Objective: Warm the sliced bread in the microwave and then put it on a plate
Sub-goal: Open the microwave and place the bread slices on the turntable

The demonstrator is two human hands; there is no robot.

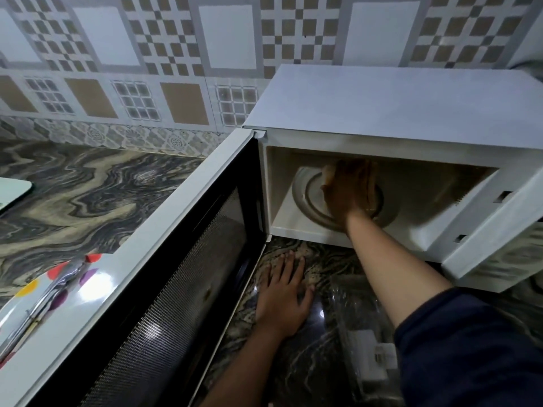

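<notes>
The white microwave point(382, 104) stands on the marble counter with its door point(176, 274) swung wide open to the left. My right hand point(343, 195) reaches inside the cavity and holds the sliced bread point(328, 173) over the glass turntable point(305, 201). Most of the bread is hidden under my fingers. My left hand point(282, 295) rests flat on the counter just in front of the microwave, fingers spread and holding nothing. A white plate with coloured dots point(26, 289) lies at the lower left, partly behind the door.
A shiny metal utensil point(53, 292) lies across the dotted plate. A clear plastic bag with a label point(364, 342) lies on the counter under my right forearm. A pale tray edge point(14, 188) shows at the far left. A tiled wall backs the counter.
</notes>
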